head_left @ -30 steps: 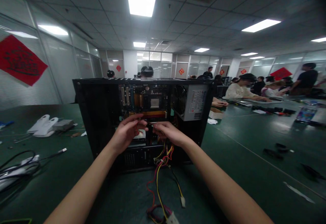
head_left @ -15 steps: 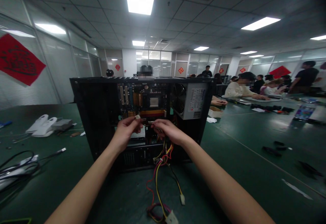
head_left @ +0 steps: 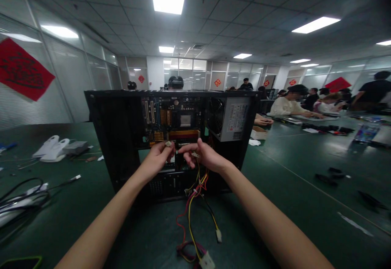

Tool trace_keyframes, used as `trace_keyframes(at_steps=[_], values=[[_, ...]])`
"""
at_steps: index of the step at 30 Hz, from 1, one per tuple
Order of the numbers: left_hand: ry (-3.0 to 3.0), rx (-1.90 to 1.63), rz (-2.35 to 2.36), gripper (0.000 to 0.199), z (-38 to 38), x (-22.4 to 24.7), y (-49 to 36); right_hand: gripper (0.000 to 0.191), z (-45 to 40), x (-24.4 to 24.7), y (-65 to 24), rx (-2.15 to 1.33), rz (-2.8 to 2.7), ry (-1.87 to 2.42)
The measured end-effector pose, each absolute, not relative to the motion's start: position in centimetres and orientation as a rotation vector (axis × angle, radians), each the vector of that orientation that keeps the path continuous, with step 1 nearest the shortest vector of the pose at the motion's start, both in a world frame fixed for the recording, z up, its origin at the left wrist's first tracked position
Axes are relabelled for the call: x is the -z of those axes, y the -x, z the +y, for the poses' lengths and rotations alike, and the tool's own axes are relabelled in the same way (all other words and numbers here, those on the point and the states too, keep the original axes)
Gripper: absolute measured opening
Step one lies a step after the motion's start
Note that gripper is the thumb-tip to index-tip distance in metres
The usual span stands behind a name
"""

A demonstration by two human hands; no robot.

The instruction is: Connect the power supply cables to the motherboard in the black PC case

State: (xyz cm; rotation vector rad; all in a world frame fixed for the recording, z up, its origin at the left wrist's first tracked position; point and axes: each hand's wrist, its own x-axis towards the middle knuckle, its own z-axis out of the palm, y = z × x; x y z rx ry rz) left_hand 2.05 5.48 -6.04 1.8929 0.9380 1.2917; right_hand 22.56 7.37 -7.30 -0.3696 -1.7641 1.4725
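Observation:
An open black computer case stands in front of me, with a motherboard and a grey power supply inside. My left hand is closed in front of the motherboard's lower edge, pinching a small whitish connector. To its right, my right hand has its index finger stretched toward the left fingertips. A pale power connector rests in the right fingers, its wire running down to a bundle of cables. What lies between the two hands' fingertips is too small to make out.
Loose cable ends with a large white plug lie on the green table before the case. Black cables and white plastic parts are at left. A small cardboard box and several people are at right.
My right hand's fingers have loosened and spread, bringing the pale connector into view. My left hand has shifted slightly right and down, still pinching its connector.

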Motion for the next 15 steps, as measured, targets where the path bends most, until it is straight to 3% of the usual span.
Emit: trace_keyframes(at_steps=[6,15], values=[[-1.987,-1.211,0.956,0.052,5.51,6.0,-1.97,0.045,6.94,7.13,-23.06,-1.55,-1.955,0.293],[-1.911,-1.232,0.946,0.054,5.64,6.11,-2.29,0.038,6.96,6.81,-22.21,-1.211,-1.815,0.586]])
